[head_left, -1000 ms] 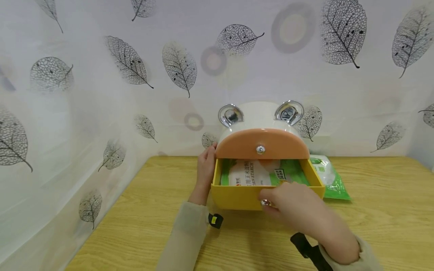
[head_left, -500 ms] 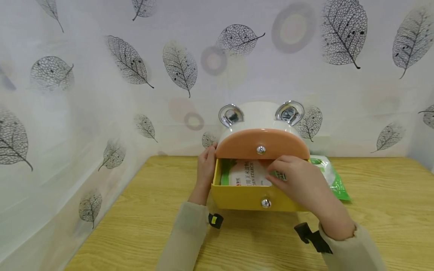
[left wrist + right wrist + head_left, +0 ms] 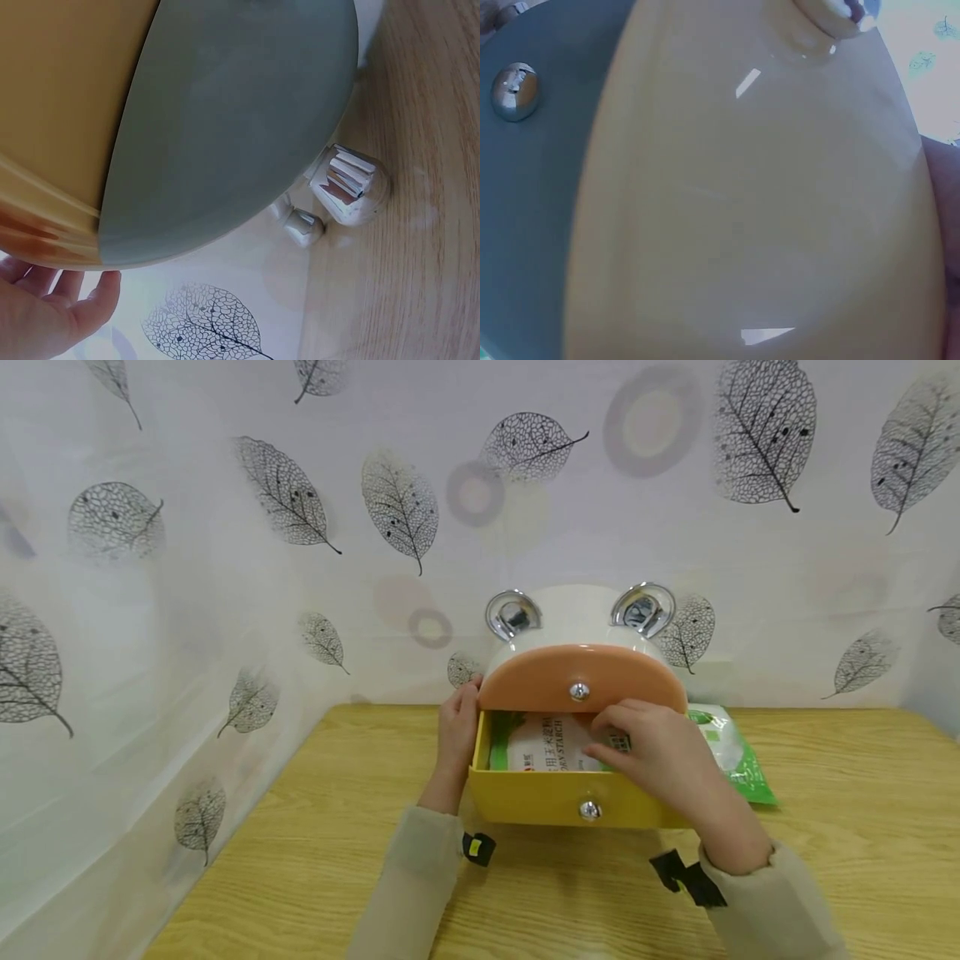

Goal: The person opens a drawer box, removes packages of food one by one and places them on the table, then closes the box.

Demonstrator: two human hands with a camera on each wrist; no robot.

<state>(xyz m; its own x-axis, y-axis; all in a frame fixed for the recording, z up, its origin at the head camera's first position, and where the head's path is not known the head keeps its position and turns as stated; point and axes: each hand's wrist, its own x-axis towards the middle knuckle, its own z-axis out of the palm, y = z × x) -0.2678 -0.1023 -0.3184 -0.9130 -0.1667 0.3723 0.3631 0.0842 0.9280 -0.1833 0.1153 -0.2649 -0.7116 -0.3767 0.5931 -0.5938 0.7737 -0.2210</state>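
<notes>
A small two-drawer cabinet with a white top [image 3: 576, 614] and silver ear-like rings stands on the table. Its orange upper drawer [image 3: 540, 681] is closed, while the yellow lower drawer [image 3: 525, 797] is pulled out. A green and white corn starch bag [image 3: 536, 743] lies inside the lower drawer. My left hand [image 3: 456, 727] rests against the cabinet's left side, its fingertips at the edge in the left wrist view. My right hand [image 3: 663, 747] reaches over the drawer, thumb and index finger apart over the bag. Whether they touch it, I cannot tell.
A second green and white bag [image 3: 731, 756] lies on the wooden table [image 3: 337, 843], right of the cabinet. A leaf-patterned curtain [image 3: 405, 502] hangs behind and to the left. Silver feet [image 3: 349, 186] show under the cabinet in the left wrist view.
My right hand has let go of the lower drawer's knob and moved up over the bag in the drawer. The drawer and my left hand have stayed put.
</notes>
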